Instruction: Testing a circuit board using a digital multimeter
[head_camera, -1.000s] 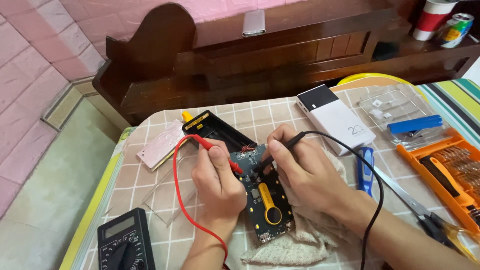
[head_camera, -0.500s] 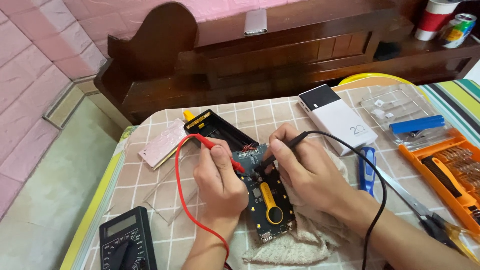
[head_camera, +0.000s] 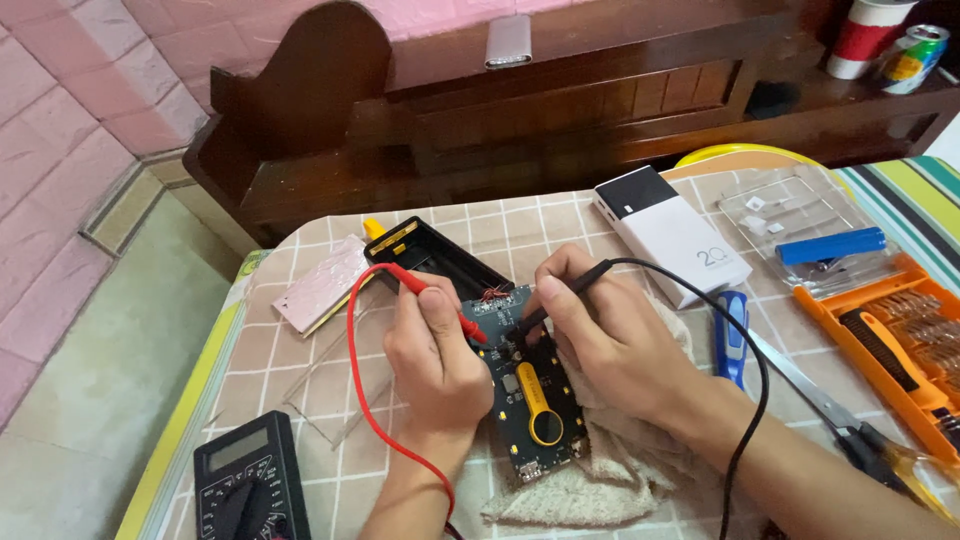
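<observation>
1. Not much has moved since the earlier frames: both hands sit in the same spot mid-frame, the probes have only shifted a touch on the board, and the red lead's loop has swung a bit.
2. Left hand (head_camera: 440, 355) has its fingers clamped on the red probe (head_camera: 432, 291), tip angled down to the top edge of the dark circuit board (head_camera: 528, 400) in the centre of the frame.
3. Right hand (head_camera: 610, 345) has its fingers pinched on the black probe (head_camera: 562, 292), tip landing just beside the red one, close to the little red wires at the board's top.
4. The board lies on a beige cloth (head_camera: 600, 480) on the checked worktop (head_camera: 300, 350), with the open black case (head_camera: 435, 258) just above it.
5. The multimeter (head_camera: 250, 488) is at the lower left, only partly in frame, so I can't tell what it reads.
6. My take on doing this well: hold both tips steady, keep them from touching each other or neighbouring pads, and rest the heels of the hands on the cloth for support.
7. Off to the right: white power bank (head_camera: 670, 235), blue-handled tool (head_camera: 732, 335), orange bit case (head_camera: 900, 345).
</observation>
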